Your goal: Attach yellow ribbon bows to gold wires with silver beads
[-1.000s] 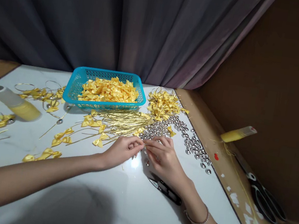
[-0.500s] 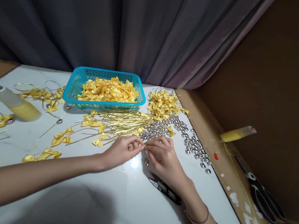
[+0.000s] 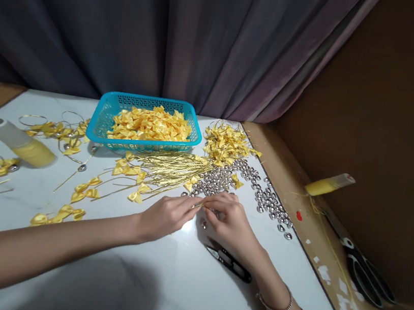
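My left hand [image 3: 170, 216] and my right hand [image 3: 227, 217] meet fingertip to fingertip at the middle of the table. Both are closed in a pinch on a thin gold cord [image 3: 197, 205], of which only a short bit shows; the rest is hidden by the fingers. Just beyond the hands lies a heap of silver beads [image 3: 216, 179], and a single bead [image 3: 204, 224] sits beneath my right hand. A bundle of gold cords [image 3: 174, 168] is behind my left hand. Small black snips [image 3: 230, 262] lie under my right wrist.
A blue basket [image 3: 95, 126] of yellow bows stands at the back. Beside it is a pile of yellow bows with cords [image 3: 227, 142]. Finished-looking loops, loose bows [image 3: 63, 213] and a yellow thread spool [image 3: 34, 151] lie left. Large scissors [image 3: 365, 277] and another spool [image 3: 328, 185] are right.
My left hand has turned over, its fingers now stretched straighter toward the right fingertips. The right hand has barely moved. The things on the table have stayed put.
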{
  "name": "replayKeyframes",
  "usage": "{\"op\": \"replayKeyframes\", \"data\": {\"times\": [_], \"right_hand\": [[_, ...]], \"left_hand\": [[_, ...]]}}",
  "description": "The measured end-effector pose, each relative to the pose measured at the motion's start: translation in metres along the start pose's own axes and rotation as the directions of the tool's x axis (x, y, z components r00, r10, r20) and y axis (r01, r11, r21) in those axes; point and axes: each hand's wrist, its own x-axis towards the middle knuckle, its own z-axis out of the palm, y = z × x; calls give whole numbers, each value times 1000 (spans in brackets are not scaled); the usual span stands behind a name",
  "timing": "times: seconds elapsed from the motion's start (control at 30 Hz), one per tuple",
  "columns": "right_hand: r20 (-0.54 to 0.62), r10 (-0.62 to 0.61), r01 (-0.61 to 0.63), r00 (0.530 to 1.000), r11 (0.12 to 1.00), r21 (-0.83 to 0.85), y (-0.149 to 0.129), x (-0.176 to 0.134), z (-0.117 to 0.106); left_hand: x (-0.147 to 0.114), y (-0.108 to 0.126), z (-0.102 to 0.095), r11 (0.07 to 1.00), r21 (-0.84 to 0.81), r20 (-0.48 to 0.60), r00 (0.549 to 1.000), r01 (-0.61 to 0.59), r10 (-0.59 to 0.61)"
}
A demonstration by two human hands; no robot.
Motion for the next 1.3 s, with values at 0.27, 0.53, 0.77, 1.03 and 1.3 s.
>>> {"op": "replayKeyframes", "data": {"times": [0.27,0.53,0.77,1.03,1.3], "right_hand": [[10,41,-42,999,997,61,-5,2,-2],[-25,66,-64,998,995,74,-4,0,2],[-10,93,-92,996,994,56,-3,1,4],[-25,73,-72,997,997,26,-3,0,7],[-64,84,-87,994,995,-38,-2,-1,7]], "left_hand": [[-2,-4,-1,957,220,51,982,-187,180],[1,-3,-7,909,306,128,958,-283,255],[1,-3,-5,904,331,91,963,-270,254],[-1,-6,4,937,299,29,984,-178,178],[1,-7,6,991,-67,63,992,116,-112]]}}
